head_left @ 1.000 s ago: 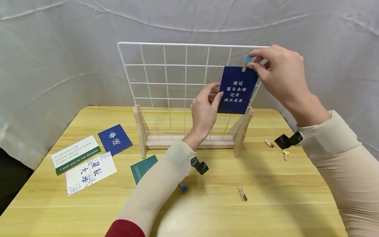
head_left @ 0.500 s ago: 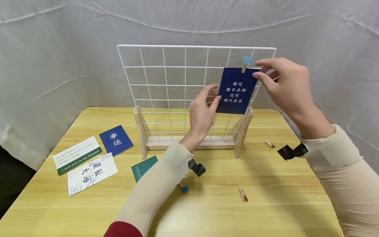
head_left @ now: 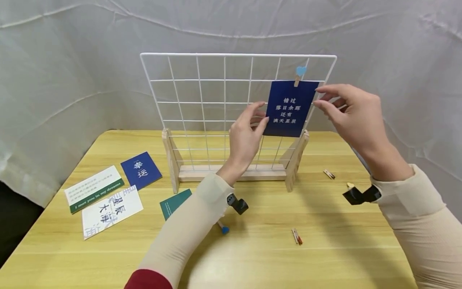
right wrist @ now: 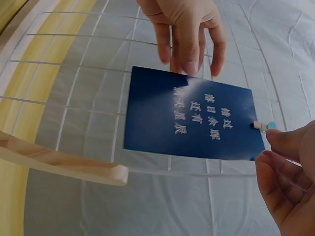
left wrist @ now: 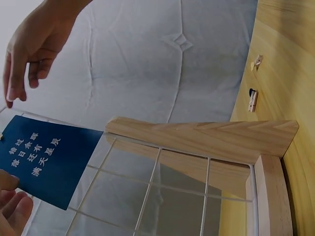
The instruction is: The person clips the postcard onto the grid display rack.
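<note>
A dark blue card (head_left: 288,108) with white characters hangs on the right part of a white wire grid (head_left: 211,90). A wooden clothespin with a light blue heart (head_left: 300,72) clips its top edge to the grid. My left hand (head_left: 246,130) is at the card's left edge, fingers loosely bent, thumb tip at or just touching the edge. In the right wrist view, the left fingers (right wrist: 218,51) reach past that edge without closing on it. Beside the card's upper right corner is my right hand (head_left: 355,116), thumb and index finger apart with nothing between them.
Wooden feet (head_left: 171,160) support the grid on the table (head_left: 252,257). A blue card (head_left: 141,170), a green-and-white card (head_left: 94,188), a white card (head_left: 112,212) and a green card (head_left: 175,203) lie left. Clothespins (head_left: 296,237) lie about the front and right.
My right hand has let go of the clothespin and moved right and down. My left hand has drifted slightly left from the card. The card stays hanging.
</note>
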### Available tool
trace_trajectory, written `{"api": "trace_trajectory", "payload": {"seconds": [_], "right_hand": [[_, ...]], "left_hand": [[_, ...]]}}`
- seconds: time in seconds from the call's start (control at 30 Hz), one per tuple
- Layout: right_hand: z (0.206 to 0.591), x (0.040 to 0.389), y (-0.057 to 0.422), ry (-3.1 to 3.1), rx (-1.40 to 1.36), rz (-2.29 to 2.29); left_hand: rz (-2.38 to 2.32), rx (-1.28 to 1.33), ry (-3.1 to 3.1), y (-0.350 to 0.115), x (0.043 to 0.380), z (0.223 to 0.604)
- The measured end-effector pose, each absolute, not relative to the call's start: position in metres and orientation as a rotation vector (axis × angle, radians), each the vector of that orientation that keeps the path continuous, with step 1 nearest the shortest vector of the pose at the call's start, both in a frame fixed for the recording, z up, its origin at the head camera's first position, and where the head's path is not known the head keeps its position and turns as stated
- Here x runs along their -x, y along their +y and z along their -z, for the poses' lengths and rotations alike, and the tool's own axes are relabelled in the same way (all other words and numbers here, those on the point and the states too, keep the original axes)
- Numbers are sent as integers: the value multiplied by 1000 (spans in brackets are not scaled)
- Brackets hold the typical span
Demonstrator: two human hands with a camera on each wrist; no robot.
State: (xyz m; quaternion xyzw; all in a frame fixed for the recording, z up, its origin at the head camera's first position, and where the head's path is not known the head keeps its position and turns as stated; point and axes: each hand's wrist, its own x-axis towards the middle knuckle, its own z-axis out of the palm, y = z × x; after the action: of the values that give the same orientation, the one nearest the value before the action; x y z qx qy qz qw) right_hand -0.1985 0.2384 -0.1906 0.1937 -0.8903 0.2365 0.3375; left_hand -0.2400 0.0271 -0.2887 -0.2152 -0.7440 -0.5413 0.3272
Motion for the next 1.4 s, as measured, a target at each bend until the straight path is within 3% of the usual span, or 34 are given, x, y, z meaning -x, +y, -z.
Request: {"api": "trace_trajectory", "payload": {"seconds": [0.97,1.4], "right_hand": [[246,182,264,-2590,-497,-988],[283,170,279,-2693,-660,-1131]], "left_hand": [[1482,854,-2279,-42,217,286],[1367,983,-2550,-75,203,296]]}}
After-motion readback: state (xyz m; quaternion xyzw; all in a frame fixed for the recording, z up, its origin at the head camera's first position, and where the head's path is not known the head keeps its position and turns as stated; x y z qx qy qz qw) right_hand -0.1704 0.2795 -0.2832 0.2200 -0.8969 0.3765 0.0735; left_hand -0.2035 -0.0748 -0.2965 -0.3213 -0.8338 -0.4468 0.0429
